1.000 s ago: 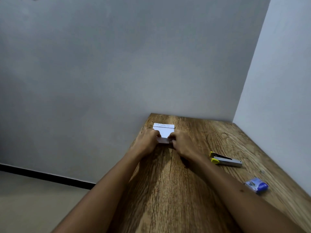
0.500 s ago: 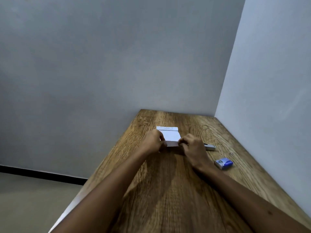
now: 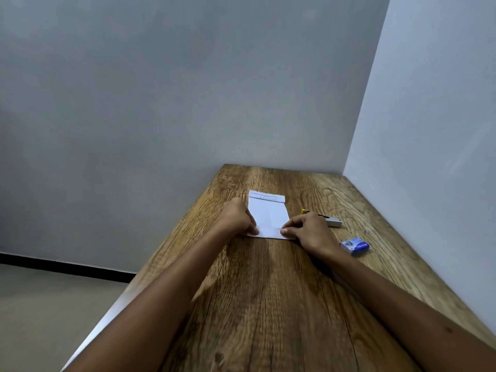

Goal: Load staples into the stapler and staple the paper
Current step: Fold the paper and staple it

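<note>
Wooden table: both hands, left and right, fingers curled, press the paper's near corners.

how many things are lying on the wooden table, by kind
Folded white paper sheet: 1
Silver metal stapler with yellow end: 1
Small blue staple box: 1
Total: 3, on the brown wooden table; the left hand and right hand press the paper.
</note>
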